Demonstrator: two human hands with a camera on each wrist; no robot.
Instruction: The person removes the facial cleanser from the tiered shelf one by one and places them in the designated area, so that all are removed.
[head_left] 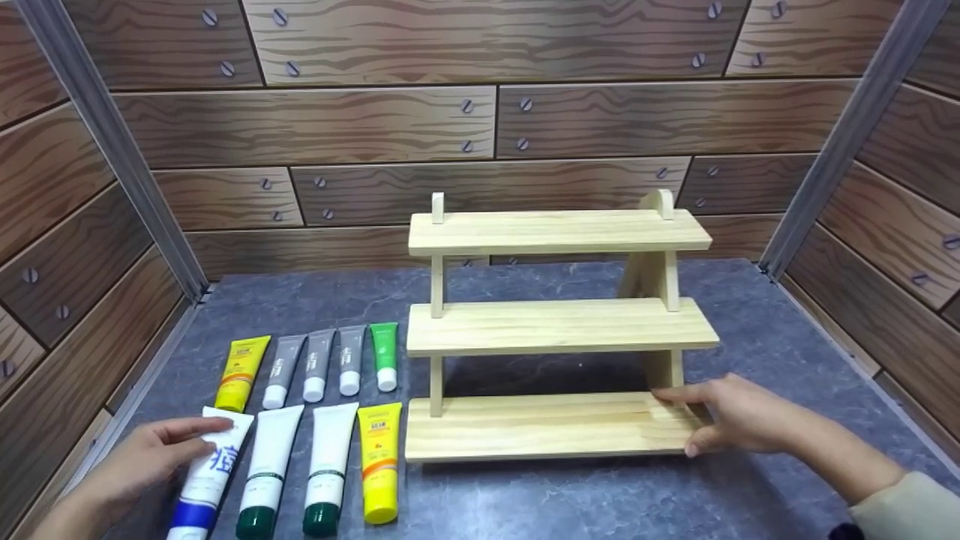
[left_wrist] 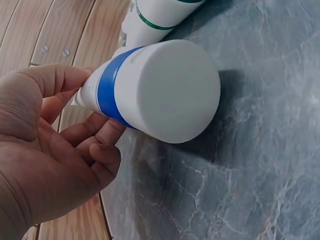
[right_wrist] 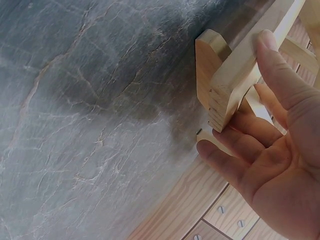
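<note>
My left hand (head_left: 142, 461) pinches the flat end of a white squeeze tube (head_left: 214, 472) with a blue band, at the front left of the table. In the left wrist view its round white cap (left_wrist: 182, 92) faces the camera, and thumb and fingers lie on either side of the tube behind the band. On the right, my right hand (head_left: 739, 416) grips the right end of the bottom board of a three-tier wooden display shelf (head_left: 555, 427). The right wrist view has the thumb (right_wrist: 275, 60) on the board's front edge, with the fingers around its end.
Beside the held tube lie two white tubes with green caps (head_left: 324, 465) and a yellow tube (head_left: 380, 457). Behind them is a row with another yellow tube (head_left: 244, 371), three grey tubes (head_left: 319, 364) and a green tube (head_left: 385, 352). Wood-patterned walls (head_left: 390, 124) enclose the table.
</note>
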